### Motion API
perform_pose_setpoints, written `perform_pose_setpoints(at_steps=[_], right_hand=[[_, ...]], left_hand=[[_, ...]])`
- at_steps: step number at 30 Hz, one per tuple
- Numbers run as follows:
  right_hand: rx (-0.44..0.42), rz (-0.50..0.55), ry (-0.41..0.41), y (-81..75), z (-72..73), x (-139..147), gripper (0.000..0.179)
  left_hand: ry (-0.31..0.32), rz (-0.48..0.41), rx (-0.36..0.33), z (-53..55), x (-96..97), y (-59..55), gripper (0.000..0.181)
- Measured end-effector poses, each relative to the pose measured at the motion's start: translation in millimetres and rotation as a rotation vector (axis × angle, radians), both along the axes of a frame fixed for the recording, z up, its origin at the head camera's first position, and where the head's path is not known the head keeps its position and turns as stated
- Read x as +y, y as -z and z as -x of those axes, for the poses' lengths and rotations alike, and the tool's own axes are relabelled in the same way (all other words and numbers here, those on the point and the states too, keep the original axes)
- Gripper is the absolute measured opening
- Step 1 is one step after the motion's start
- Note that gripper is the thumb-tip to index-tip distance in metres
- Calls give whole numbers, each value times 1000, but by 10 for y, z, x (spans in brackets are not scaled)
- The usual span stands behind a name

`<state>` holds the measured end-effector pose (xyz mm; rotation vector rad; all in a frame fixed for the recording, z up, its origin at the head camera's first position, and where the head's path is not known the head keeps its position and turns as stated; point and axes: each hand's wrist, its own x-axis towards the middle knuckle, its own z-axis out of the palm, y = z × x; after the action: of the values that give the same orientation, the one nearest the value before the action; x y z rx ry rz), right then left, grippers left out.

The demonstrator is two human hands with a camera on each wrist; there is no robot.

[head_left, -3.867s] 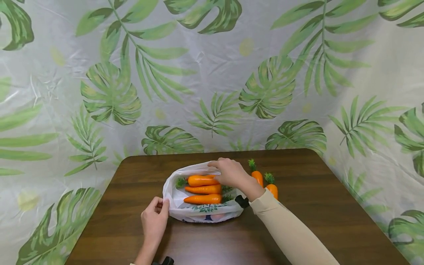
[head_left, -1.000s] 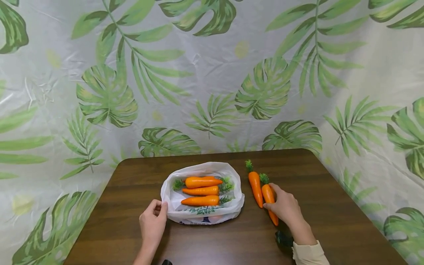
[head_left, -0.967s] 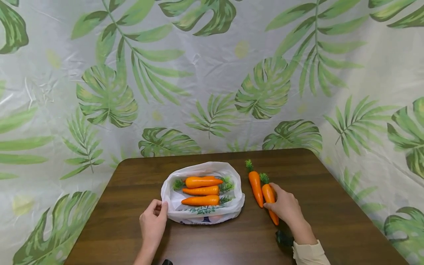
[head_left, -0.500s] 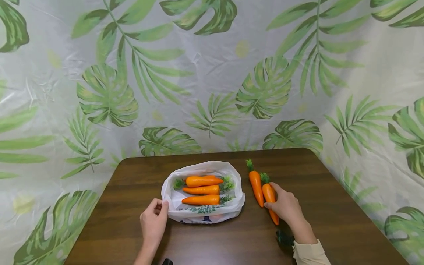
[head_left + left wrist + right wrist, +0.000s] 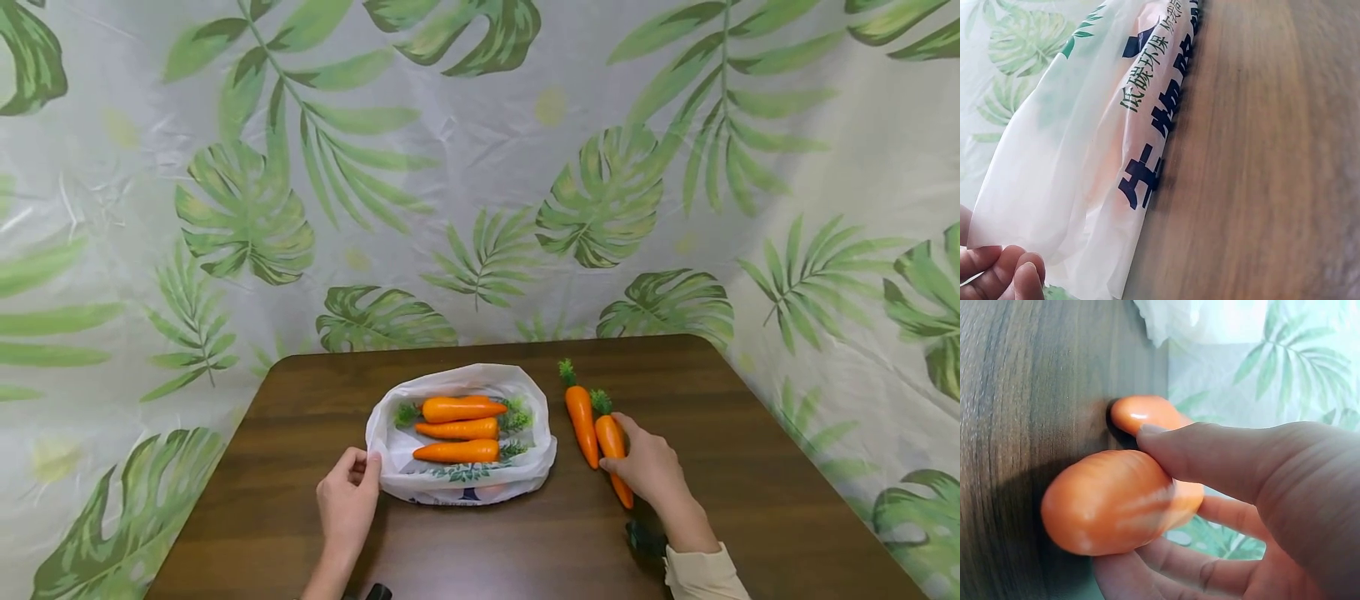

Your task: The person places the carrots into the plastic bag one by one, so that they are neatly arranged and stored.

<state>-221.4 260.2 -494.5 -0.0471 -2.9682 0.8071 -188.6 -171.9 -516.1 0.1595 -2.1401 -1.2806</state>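
A white plastic bag (image 5: 390, 467) with printed lettering lies with its mouth spread on the table, several orange carrots (image 5: 456, 452) with green tops inside. My left hand (image 5: 348, 496) pinches the bag's left rim; in the left wrist view the fingers (image 5: 1004, 272) hold the thin plastic. To the right of the bag, two more carrots lie side by side. My right hand (image 5: 651, 462) grips the nearer carrot (image 5: 611, 437), thumb on one side and fingers on the other, as the right wrist view shows. The other carrot (image 5: 581, 421) lies just left of it, close to the thumb.
The dark wooden table (image 5: 495, 550) has rounded far corners. Behind it hangs a pale sheet (image 5: 480, 167) printed with green leaves. A black wrist device (image 5: 645, 537) sits beneath the right wrist.
Since the oldest frame, my right hand has moved from over the bag to the carrot on the right and taken hold of it. Over the last second, both hands hardly move.
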Motion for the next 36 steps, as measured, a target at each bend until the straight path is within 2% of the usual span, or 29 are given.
perform_pose_setpoints(at_steps=[9,18,25,30,36], right_hand=[[-5,3,4,5,-24,10,81],[7,16,14,-22,-11,40,81],[4,53,49,-10,-33,58,81],[47,46,47,-10,-23,64,80],[115,46,38,-34,34,56,79]], left_hand=[[-12,9,-13,-25,-1,17,19],[-10,1,-11,-5,3,-2,17],[-4,-6,-20,-15,10,14,17],[-14,7,-29,-28,10,39,17],[-17,24,-6,0,8,8,17]])
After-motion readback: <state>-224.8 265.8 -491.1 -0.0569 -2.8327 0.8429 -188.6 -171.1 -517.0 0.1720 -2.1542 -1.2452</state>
